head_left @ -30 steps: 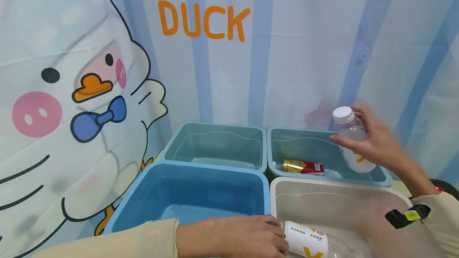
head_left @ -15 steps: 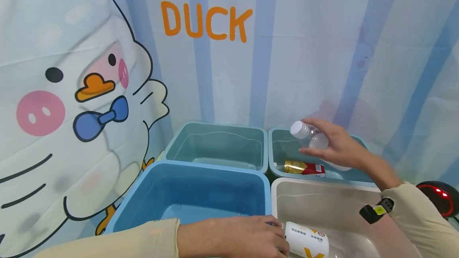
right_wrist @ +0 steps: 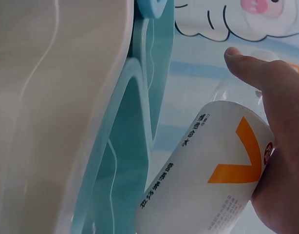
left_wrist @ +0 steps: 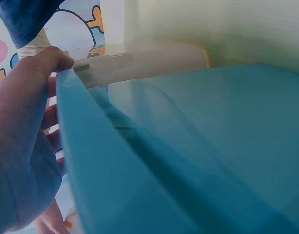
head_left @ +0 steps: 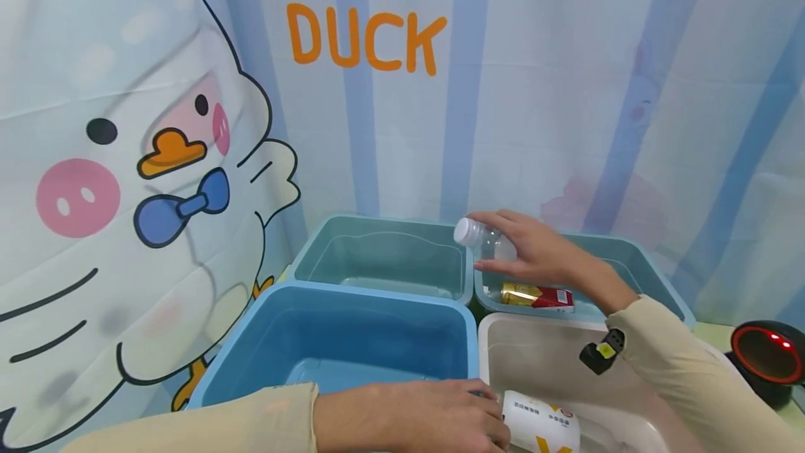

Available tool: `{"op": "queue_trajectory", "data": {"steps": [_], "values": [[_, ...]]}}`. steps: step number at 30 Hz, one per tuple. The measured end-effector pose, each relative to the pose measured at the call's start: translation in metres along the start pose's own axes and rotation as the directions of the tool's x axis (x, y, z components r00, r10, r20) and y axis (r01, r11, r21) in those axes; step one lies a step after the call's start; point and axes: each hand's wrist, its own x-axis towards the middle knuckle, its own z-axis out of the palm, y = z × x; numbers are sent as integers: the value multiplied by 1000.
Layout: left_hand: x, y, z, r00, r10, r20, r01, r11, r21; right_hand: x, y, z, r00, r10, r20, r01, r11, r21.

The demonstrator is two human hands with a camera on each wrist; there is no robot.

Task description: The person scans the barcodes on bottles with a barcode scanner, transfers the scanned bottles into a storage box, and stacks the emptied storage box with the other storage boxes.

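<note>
Here we are, our right hand (head_left: 534, 257) wrapped around a clear plastic bottle (head_left: 487, 247), fingers (right_wrist: 252, 68) curled over its labelled body, thumb underneath. The bottle lies almost on its side in the air, white cap (head_left: 467, 231) pointing left, right above the rim between the two teal bins: the far-left bin (head_left: 383, 257) and the far-right bin (head_left: 635, 264), where a gold and red can (head_left: 537, 295) lies on the floor.

Down low, our left hand (head_left: 428, 418) sits at the seam of the blue bin (head_left: 339, 341) and the beige bin (head_left: 553, 355), fingers bent around the end of a second bottle (head_left: 541, 425) lying on its side in the beige bin, white label up.

We judge the held bottle empty and light, thin-walled, likely to dent under a hard squeeze and a bit slick on bare plastic. The papered middle looks like the surest place to hold it. A round red-ringed device (head_left: 767, 362) rests on the table at far right.
</note>
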Motion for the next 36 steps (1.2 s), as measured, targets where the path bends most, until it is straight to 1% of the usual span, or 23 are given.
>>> {"op": "queue_trajectory", "data": {"steps": [5,10,13,17,22,29,33,36], "values": [[-1,1,1,1000,14,-12,-14,1000,13,19,-12,7,998,-19,65,21,999,-29],[-2,1,1,1000,21,-1,-21,1000,6,38,-22,16,992,-45,117,52,997,-56],[-2,0,1,1000,23,0,-23,1000,-4,49,-27,20,989,-63,131,72,995,-68],[-2,-1,2,1000,31,-2,-31,999,-22,63,-33,25,986,-96,137,103,993,-51],[-2,-2,3,999,33,-2,-33,999,-33,79,-41,32,977,-124,173,133,990,-42],[-2,-2,2,1000,24,-10,-25,999,-40,96,-51,40,969,-122,216,137,989,-53],[-2,-2,3,999,36,-8,-36,998,-47,105,-54,48,964,-122,236,138,989,-52],[-4,-2,3,999,39,-20,-40,998,-51,112,-56,54,960,-129,249,145,988,-50]]}}
